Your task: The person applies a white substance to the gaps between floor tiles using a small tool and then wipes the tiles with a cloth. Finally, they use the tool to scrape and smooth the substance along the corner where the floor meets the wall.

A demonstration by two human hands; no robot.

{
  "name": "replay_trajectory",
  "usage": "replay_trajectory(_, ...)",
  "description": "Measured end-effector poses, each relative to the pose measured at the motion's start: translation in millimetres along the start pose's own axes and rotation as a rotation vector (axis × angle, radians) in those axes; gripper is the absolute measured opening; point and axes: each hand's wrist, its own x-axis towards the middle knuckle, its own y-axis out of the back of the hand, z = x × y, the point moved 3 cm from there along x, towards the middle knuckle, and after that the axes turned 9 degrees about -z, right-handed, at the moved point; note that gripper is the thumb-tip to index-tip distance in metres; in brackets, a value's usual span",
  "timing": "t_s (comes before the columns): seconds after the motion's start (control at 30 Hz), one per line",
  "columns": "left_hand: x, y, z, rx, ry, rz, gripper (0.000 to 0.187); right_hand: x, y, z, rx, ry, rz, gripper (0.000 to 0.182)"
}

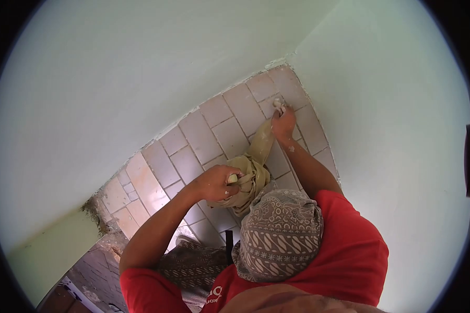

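Note:
My left hand (216,182) is closed around a small pale-yellow piece (232,179), beside a crumpled beige cloth or bag (251,180). A narrow part of this beige material stretches up toward my right hand (283,123). The fingers of my right hand are pressed together at a whitish lump (280,105), low over the tiles near the corner; its exact shape is too small to tell. Pale tiles (209,135) with dark joints lie beneath both hands. White smears show on my right wrist and left hand.
Pale green walls (125,68) meet at the upper right, with rough white edging along the floor. Patterned cloth (282,235) covers a rounded shape below the beige bundle. Broken edging (96,211) and a darker floor (94,276) show at the lower left.

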Motion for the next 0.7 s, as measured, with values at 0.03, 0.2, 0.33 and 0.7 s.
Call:
replay_trajectory(0.03,-1.5,4.9,12.1,-0.048,0.039,-0.008,0.038,27.1,13.3,-8.2,-0.061,-0.018,0.028,0.027)
replay_trajectory(0.2,24.3,22.8,41.1,-0.100,0.043,0.029,0.039,134.6,16.4,-6.0,-0.319,0.236,0.277,0.026)
replay_trajectory(0.33,37.7,19.0,39.0,-0.009,0.055,-0.018,0.042,89.2,-28.4,-9.4,-0.437,0.546,0.092,0.029)
replay_trajectory(0.7,-66.8,7.1,18.0,-0.125,0.286,0.150,0.045,111.7,-4.8,2.8,-0.285,0.259,0.125,0.029)
